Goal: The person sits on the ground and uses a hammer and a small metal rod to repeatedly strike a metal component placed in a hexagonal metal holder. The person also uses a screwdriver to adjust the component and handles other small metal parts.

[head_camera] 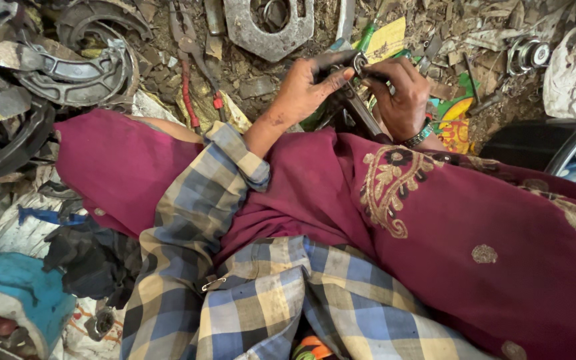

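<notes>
Upper centre of frame: both hands work one small dark greasy metal part with a ring-shaped end (357, 63), sitting on a long dark steel bar (363, 113) that runs down toward the maroon cloth over the lap (301, 193). Left hand (305, 87) pinches the ring end, thumb and fingers pressed together. Right hand (405, 93), green bangle at the wrist, is curled tight around the part's other side. Grease makes it slippery, so I'd brace the bar against the lap and turn with the fingertips only.

A yellow printed wrapper (387, 40) lies far, just right of centre, flat among the scrap. Nearer, at right, a crumpled green, yellow and red packet (458, 110) lies on the ground, its print too blurred to tell.
</notes>
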The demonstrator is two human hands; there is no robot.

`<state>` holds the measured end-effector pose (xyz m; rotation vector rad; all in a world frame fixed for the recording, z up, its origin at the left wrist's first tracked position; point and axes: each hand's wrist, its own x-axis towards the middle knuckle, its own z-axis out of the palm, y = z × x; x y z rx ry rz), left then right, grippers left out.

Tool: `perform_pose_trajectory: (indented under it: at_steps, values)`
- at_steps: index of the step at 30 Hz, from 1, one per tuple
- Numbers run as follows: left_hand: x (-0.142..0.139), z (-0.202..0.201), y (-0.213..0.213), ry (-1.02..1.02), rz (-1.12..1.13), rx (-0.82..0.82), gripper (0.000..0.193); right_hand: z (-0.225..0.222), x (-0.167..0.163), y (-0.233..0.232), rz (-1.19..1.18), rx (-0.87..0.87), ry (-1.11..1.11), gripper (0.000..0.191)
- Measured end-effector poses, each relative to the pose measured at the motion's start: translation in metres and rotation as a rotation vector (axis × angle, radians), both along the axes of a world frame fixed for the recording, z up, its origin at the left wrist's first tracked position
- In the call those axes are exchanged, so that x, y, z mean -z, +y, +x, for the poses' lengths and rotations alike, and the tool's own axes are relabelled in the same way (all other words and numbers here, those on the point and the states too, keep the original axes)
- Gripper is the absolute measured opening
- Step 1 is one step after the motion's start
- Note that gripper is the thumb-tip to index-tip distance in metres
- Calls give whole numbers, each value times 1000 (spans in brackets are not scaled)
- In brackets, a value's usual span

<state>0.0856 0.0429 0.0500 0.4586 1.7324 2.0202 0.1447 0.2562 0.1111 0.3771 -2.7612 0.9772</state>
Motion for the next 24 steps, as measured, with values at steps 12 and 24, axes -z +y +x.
perform_pose_trajectory:
  at_steps: [12,24]
  values:
    - [40,-22,-20,114,-178,-193,77,-11,5,2,-780,314,-784,29]
    - [53,-34,-37,92,-142,-343,62,-8,13,10,-1092,350,-949,38]
